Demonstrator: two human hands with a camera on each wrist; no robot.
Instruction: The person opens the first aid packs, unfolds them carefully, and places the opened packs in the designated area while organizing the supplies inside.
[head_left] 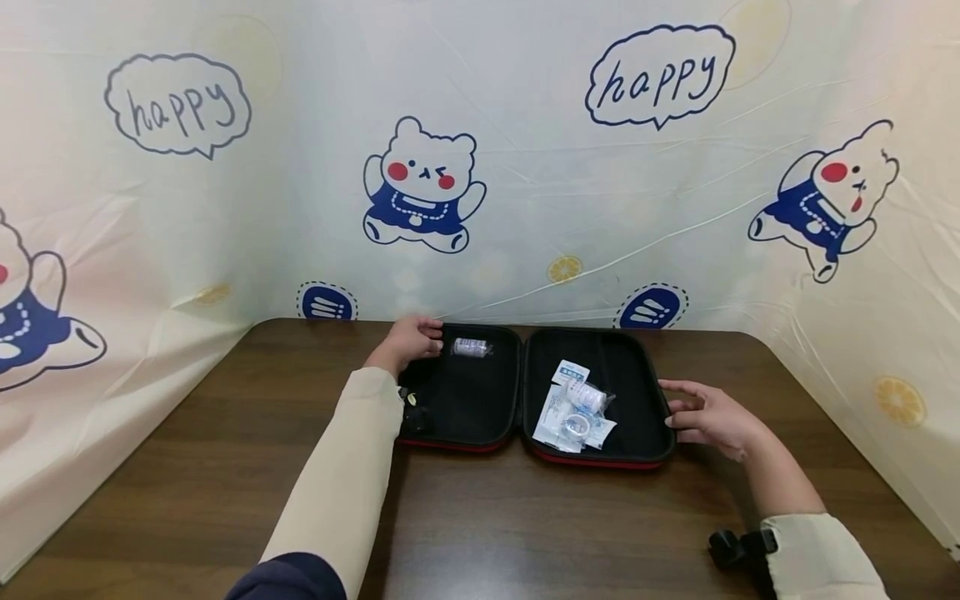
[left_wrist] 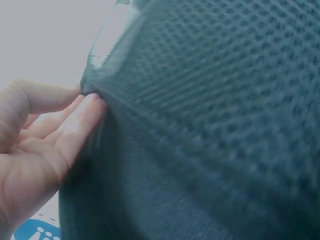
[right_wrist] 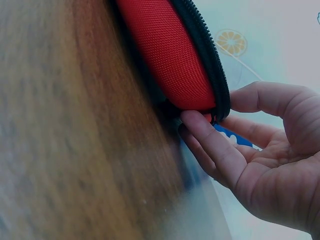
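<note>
A zip case (head_left: 637,375), red outside and black inside, lies opened flat. In its left half is a black mesh pocket (left_wrist: 220,85). My left hand (head_left: 408,340) is at that half's far left corner, pinching the pocket's edge between thumb and fingers in the left wrist view. A wrapped white roll (head_left: 471,347) lies near the far side of the left half. On the right, my right hand (head_left: 712,421) grips the case's outer edge, thumb at the zip rim and fingers beneath the red shell (right_wrist: 167,50). White packets (head_left: 553,412) and another wrapped roll (head_left: 587,397) lie in the right half.
The case rests near the far edge of a brown wooden table (head_left: 480,525). Behind hangs a pale printed curtain (head_left: 525,208) with bears and "happy" bubbles. A small dark item (head_left: 416,418) sits in the left half's near corner. A black strap (head_left: 742,550) is on the right wrist.
</note>
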